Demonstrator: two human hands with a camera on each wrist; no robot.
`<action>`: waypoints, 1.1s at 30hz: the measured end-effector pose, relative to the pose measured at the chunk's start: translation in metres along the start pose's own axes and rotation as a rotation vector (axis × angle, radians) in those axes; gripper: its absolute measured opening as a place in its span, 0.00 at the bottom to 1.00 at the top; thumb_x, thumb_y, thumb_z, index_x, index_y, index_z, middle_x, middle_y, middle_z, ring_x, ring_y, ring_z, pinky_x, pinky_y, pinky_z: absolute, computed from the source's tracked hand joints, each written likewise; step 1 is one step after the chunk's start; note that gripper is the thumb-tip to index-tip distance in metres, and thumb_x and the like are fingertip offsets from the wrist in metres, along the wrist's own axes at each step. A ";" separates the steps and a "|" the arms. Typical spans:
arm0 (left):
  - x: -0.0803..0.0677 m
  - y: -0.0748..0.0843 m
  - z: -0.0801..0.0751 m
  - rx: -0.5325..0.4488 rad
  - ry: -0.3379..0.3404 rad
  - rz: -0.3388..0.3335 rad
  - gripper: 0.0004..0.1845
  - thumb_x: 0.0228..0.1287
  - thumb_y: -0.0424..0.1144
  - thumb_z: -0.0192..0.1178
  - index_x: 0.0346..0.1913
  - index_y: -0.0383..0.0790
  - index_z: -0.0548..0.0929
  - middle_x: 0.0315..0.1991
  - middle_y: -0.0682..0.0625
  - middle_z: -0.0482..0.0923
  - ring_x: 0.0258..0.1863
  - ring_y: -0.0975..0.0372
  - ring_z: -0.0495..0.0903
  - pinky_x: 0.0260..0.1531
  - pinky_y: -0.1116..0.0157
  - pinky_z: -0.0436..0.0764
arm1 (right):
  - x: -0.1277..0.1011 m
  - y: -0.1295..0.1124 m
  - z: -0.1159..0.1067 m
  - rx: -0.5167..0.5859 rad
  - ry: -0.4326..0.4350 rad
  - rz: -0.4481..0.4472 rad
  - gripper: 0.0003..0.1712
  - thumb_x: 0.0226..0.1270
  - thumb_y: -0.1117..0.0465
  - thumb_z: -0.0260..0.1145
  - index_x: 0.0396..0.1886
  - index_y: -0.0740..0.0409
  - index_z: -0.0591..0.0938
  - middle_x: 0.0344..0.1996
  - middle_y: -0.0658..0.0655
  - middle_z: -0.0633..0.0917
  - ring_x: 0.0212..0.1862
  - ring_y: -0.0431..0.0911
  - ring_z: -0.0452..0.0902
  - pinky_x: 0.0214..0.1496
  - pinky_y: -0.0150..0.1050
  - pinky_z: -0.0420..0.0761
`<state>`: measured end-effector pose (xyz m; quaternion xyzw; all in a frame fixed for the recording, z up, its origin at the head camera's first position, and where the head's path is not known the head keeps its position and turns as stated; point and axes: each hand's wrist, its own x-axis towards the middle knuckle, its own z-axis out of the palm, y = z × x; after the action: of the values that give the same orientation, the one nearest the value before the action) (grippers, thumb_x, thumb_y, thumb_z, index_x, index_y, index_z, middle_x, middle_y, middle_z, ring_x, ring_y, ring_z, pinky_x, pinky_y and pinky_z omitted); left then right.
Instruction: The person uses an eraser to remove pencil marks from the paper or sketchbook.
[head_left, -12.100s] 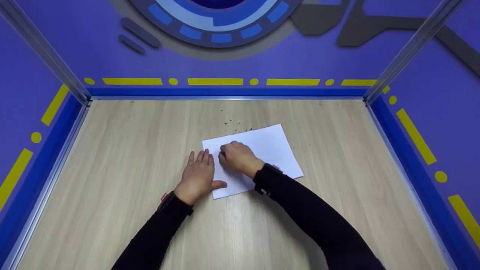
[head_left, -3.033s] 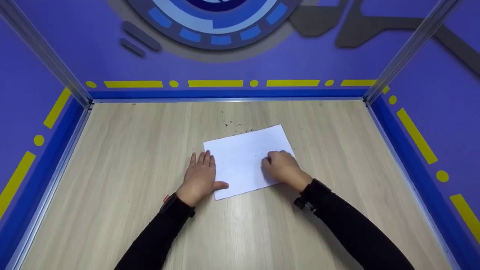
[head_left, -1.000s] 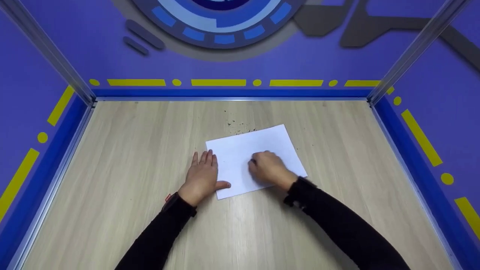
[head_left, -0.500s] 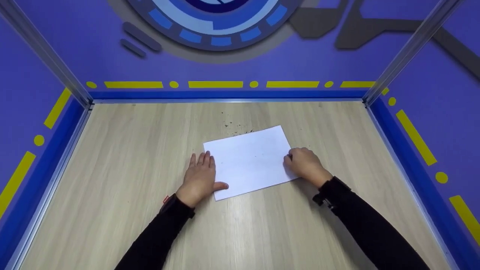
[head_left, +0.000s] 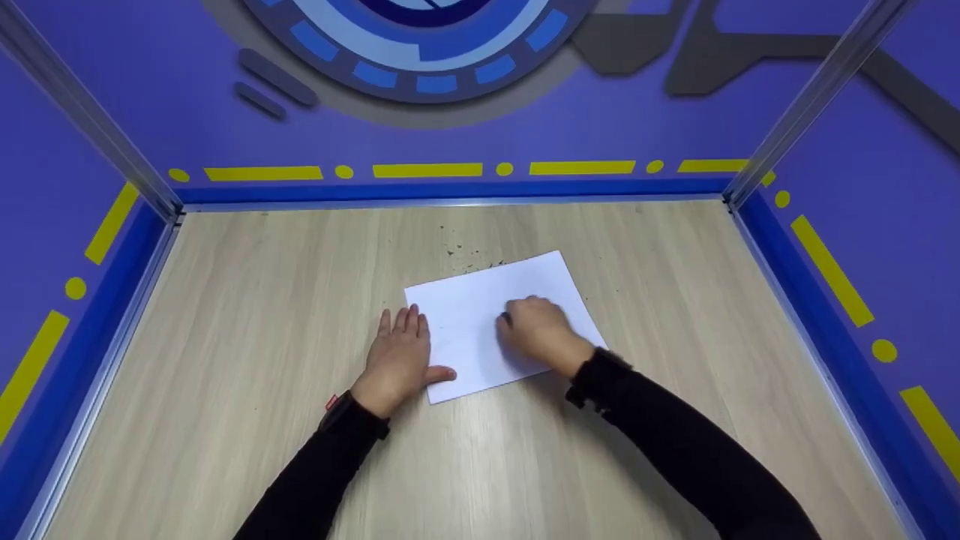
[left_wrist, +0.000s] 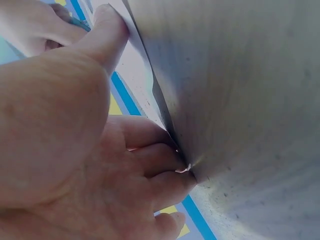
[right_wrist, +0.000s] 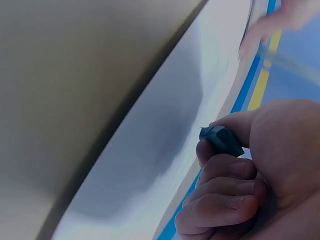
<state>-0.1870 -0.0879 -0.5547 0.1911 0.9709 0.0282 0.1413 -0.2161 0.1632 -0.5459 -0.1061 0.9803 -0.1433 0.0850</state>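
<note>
A white sheet of paper [head_left: 469, 330] lies slightly slanted on the wooden table, with a few faint specks on it. My left hand [head_left: 397, 360] rests flat over its left edge, fingers straight and thumb spread onto the sheet. Right of the sheet's middle, my right hand [head_left: 540, 330] is low over the paper, fingers curled. The right wrist view shows a small dark, angular eraser [right_wrist: 220, 140] pinched between thumb and index finger, its tip sticking out; the other fingers are folded into the palm. From the head, the eraser is mostly hidden by the hand.
Dark crumbs [head_left: 491, 264] are scattered on the table [head_left: 300, 285] just beyond the sheet's far edge. Purple-blue panels with yellow dashes [head_left: 427, 169] enclose the table at the back and both sides, joined by metal corner posts.
Half a second ago my right hand was at the sheet's right edge; it has swept left to near the middle, still holding the eraser. My left hand has stayed in place.
</note>
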 end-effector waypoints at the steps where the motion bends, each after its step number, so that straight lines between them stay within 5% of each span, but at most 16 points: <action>1: 0.000 0.000 0.000 -0.001 0.004 -0.001 0.64 0.67 0.75 0.66 0.83 0.21 0.62 0.86 0.26 0.58 0.88 0.37 0.58 0.89 0.37 0.51 | 0.003 -0.010 0.004 -0.002 -0.007 -0.016 0.22 0.83 0.52 0.62 0.26 0.57 0.81 0.34 0.65 0.89 0.42 0.63 0.88 0.49 0.62 0.87; 5: -0.001 0.000 0.000 -0.009 0.025 -0.001 0.64 0.66 0.75 0.67 0.83 0.21 0.63 0.86 0.26 0.59 0.88 0.38 0.59 0.89 0.37 0.52 | 0.013 -0.038 0.015 -0.027 -0.026 -0.071 0.21 0.83 0.53 0.61 0.33 0.61 0.86 0.34 0.65 0.90 0.40 0.61 0.88 0.47 0.61 0.88; 10: -0.002 0.001 -0.002 -0.006 0.029 0.004 0.64 0.67 0.75 0.66 0.83 0.21 0.63 0.86 0.27 0.59 0.88 0.38 0.60 0.89 0.37 0.52 | 0.017 -0.038 0.020 -0.030 -0.017 -0.078 0.18 0.82 0.55 0.61 0.34 0.62 0.87 0.35 0.65 0.90 0.40 0.60 0.88 0.46 0.60 0.89; 18: -0.004 -0.001 0.000 -0.010 0.006 -0.005 0.64 0.68 0.75 0.65 0.84 0.22 0.61 0.87 0.27 0.57 0.89 0.39 0.57 0.90 0.38 0.51 | 0.011 0.015 0.010 0.069 0.027 -0.029 0.20 0.81 0.56 0.62 0.24 0.57 0.78 0.31 0.64 0.89 0.40 0.61 0.88 0.46 0.60 0.86; 26: -0.003 -0.002 0.001 -0.003 0.003 0.001 0.63 0.69 0.75 0.64 0.84 0.22 0.61 0.87 0.28 0.57 0.89 0.39 0.56 0.89 0.37 0.51 | -0.002 0.082 -0.013 0.110 0.049 0.109 0.18 0.80 0.56 0.60 0.32 0.62 0.85 0.32 0.60 0.86 0.37 0.53 0.78 0.43 0.53 0.81; 33: -0.003 -0.001 0.000 0.005 0.005 0.002 0.63 0.69 0.75 0.64 0.84 0.22 0.62 0.87 0.28 0.57 0.89 0.39 0.57 0.89 0.38 0.52 | -0.005 0.097 -0.019 0.093 0.017 0.149 0.19 0.80 0.55 0.59 0.29 0.60 0.82 0.30 0.57 0.81 0.35 0.51 0.74 0.39 0.47 0.75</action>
<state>-0.1845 -0.0902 -0.5542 0.1924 0.9711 0.0262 0.1385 -0.2329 0.2600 -0.5562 -0.0273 0.9784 -0.1829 0.0921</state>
